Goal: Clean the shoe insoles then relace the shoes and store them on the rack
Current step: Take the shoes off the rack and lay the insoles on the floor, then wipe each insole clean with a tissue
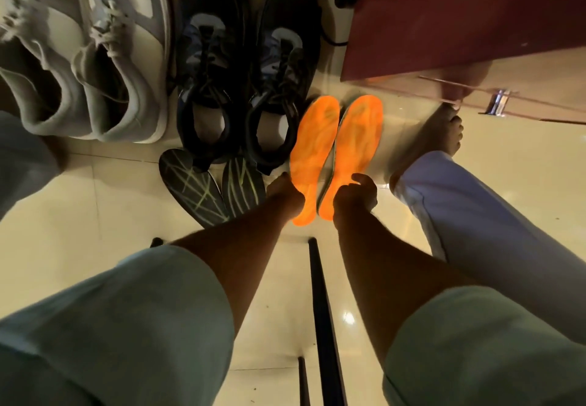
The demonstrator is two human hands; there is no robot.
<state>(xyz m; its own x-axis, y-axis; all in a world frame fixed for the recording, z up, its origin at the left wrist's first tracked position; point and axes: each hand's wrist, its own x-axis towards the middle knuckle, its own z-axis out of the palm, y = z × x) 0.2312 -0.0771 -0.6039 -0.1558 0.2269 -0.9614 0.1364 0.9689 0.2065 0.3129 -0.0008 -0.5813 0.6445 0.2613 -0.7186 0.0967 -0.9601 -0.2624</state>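
Insoles on the tiled floor (pixel 104 202). Left hand (pixel 283 193) grips the heel of the left orange insole (pixel 312 149); right hand (pixel 356 195) curls its fingers (pixel 361 178) round the heel of the right orange insole (pixel 356 139). Both lie flat, edges touching, just right of the black shoes (pixel 244 66); dark patterned insoles (pixel 209 190) rest before these, grey shoes (pixel 79 50) farther left. Advisable technique: lift each by the heel without creasing, keep the pair together, and keep them off the shoes.
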